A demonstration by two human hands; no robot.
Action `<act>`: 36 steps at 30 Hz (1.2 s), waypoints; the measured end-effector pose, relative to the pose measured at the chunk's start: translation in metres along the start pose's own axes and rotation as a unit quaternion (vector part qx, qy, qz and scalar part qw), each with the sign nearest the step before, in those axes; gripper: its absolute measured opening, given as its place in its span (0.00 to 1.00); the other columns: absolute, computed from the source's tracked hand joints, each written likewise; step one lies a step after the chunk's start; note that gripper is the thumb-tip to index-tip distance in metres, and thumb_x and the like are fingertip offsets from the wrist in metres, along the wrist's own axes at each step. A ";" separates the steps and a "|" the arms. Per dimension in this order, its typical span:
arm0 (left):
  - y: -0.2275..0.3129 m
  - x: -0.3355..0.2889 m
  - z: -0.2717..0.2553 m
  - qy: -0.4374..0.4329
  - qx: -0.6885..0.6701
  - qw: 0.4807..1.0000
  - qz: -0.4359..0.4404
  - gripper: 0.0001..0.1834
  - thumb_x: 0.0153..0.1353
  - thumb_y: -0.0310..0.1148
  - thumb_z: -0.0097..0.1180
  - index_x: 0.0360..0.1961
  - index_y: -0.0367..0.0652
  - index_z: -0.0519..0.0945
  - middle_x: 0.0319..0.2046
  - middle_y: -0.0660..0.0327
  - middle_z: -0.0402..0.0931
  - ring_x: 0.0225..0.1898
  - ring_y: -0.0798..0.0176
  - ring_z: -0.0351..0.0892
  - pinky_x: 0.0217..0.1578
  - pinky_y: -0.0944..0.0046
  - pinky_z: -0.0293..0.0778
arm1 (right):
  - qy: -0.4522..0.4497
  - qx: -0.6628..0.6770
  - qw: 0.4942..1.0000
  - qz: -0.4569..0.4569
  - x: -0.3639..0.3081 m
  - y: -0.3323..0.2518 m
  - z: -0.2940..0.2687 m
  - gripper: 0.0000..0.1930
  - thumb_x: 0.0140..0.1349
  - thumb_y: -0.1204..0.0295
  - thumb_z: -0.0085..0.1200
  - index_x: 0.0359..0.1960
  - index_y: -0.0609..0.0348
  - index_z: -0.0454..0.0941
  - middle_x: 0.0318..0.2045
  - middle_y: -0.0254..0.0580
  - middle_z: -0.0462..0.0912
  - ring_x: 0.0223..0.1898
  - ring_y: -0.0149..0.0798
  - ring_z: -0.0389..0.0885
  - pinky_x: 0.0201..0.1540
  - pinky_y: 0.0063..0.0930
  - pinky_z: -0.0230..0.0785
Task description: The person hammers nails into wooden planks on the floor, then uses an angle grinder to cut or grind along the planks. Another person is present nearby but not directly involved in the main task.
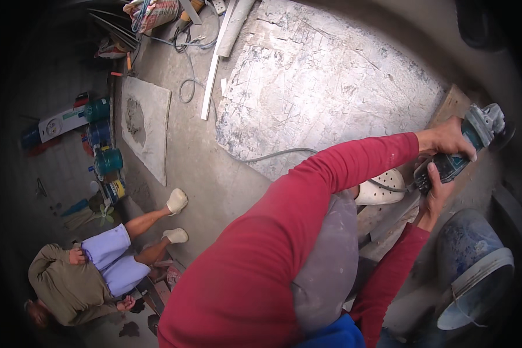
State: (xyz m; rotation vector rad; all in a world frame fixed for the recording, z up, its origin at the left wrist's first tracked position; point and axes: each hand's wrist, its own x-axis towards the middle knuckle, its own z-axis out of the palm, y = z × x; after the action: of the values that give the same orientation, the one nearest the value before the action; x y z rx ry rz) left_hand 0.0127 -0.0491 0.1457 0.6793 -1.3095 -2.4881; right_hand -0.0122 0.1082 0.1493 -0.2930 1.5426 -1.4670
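Observation:
At the right side I hold an angle grinder (450, 166) with a teal and black body, a grey metal head and a dark disc partly in shadow. My left hand (448, 141) grips it just behind the head. Lower down, my right hand (438, 194) is wrapped round its rear end, where the cord leaves. A grey power cord (284, 152) runs from the grinder past my shoe and under my left sleeve, then over the scratched white board (330, 81). A wooden plank (451, 104) lies beneath the grinder's head; whether the disc touches anything is hidden.
A stained bucket (472, 243) stands close to my right forearm. My pale clog (383, 188) is beside the board. Long white strips (217, 64) and coiled cable (185, 43) lie at the far left. Another person (81, 278) in light shorts is at the left, near a cement-smeared slab (145, 127).

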 end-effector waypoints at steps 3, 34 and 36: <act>0.013 -0.036 -0.004 0.008 0.090 0.992 0.086 0.41 0.48 0.51 0.78 0.55 0.31 0.78 0.46 0.48 0.83 0.47 0.57 0.83 0.49 0.57 0.78 | 0.004 -0.028 0.999 -0.024 -0.022 -0.011 0.009 0.22 0.60 0.72 0.70 0.53 0.70 0.77 0.39 0.48 0.86 0.33 0.38 0.86 0.38 0.30 0.80; -0.152 -0.553 -0.310 0.871 0.133 0.361 -0.305 0.13 0.73 0.29 0.45 0.50 0.35 0.78 0.46 0.44 0.84 0.42 0.45 0.85 0.41 0.47 0.79 | 0.026 0.107 0.993 0.037 -0.102 -0.028 0.095 0.25 0.58 0.68 0.68 0.51 0.74 0.76 0.34 0.54 0.85 0.32 0.43 0.87 0.37 0.33 0.83; -0.117 -0.572 -0.309 0.912 0.237 0.280 -0.180 0.15 0.74 0.30 0.44 0.53 0.30 0.76 0.47 0.39 0.83 0.43 0.37 0.84 0.47 0.44 0.78 | 0.030 0.098 0.994 0.031 -0.102 -0.027 0.093 0.23 0.59 0.70 0.68 0.51 0.74 0.77 0.33 0.53 0.86 0.31 0.42 0.87 0.37 0.32 0.82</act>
State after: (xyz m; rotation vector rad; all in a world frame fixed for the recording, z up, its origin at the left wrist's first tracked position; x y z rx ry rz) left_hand 0.6616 0.0389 0.0625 2.6187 -0.4749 0.1574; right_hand 0.0990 0.1152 0.2357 -0.0845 1.4284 -1.5763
